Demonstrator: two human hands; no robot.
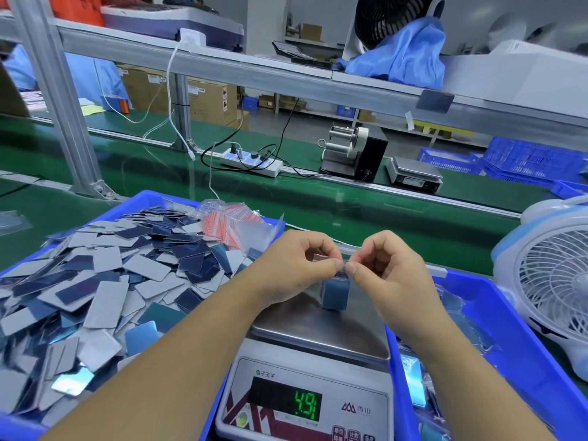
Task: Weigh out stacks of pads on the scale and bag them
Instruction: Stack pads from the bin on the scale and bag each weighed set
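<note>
A small clear bag (334, 292) with a stack of blue pads inside stands on the steel pan of the scale (318, 332). My left hand (296, 265) and my right hand (385, 268) pinch the bag's top edge between thumb and forefinger, fingertips almost touching. The scale's display (307, 404) reads 4.91 in green. A blue bin (203, 198) to the left is heaped with loose grey and blue pads (105, 294). A packet of empty red-striped bags (232, 224) lies at that bin's far right corner.
A second blue bin (509, 332) on the right holds filled bags. A white and blue desk fan (553, 281) stands at the far right. Across the green belt (159, 154) sit a power strip (251, 162), a label dispenser (353, 154) and another scale (413, 173).
</note>
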